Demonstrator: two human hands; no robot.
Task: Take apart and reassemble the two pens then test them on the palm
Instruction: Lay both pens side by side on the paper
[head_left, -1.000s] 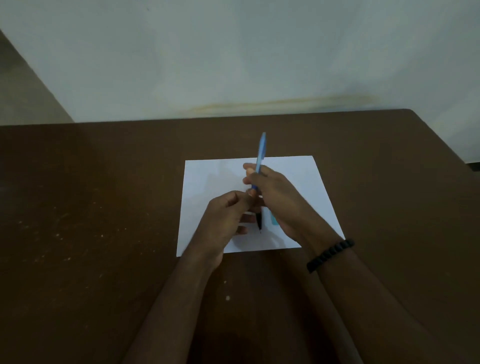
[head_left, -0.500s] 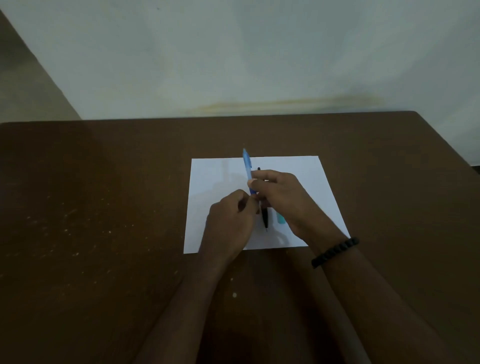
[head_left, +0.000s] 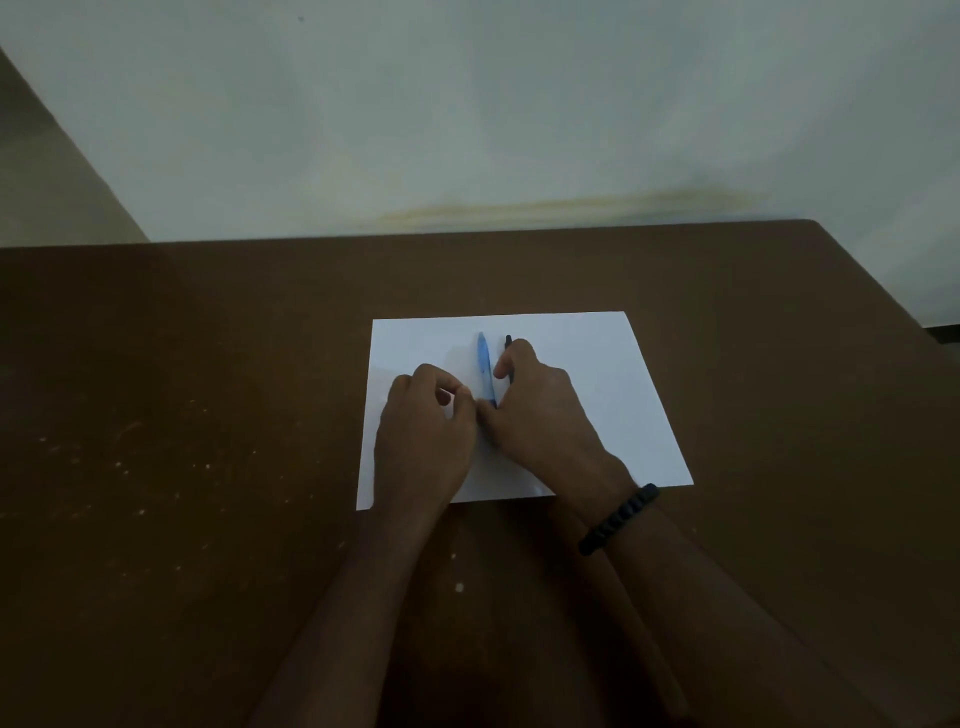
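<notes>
A blue pen (head_left: 485, 366) lies low over the white paper (head_left: 613, 374), pointing away from me. My right hand (head_left: 543, 415) grips its near end between thumb and forefinger. My left hand (head_left: 423, 436) is curled, its fingertips pinched against the same near end from the left. A black pen (head_left: 508, 342) lies on the paper just right of the blue one. Only its far tip shows, and the rest is hidden under my right fingers.
The paper rests on a dark brown table (head_left: 182, 441) with pale specks on its left side. A pale wall (head_left: 467, 114) rises behind the table's far edge. A black bead bracelet (head_left: 618, 519) circles my right wrist.
The blue pen stood nearly upright in my right hand a second ago; it has tipped down and now lies low over the paper. Both hands have dropped toward the sheet.
</notes>
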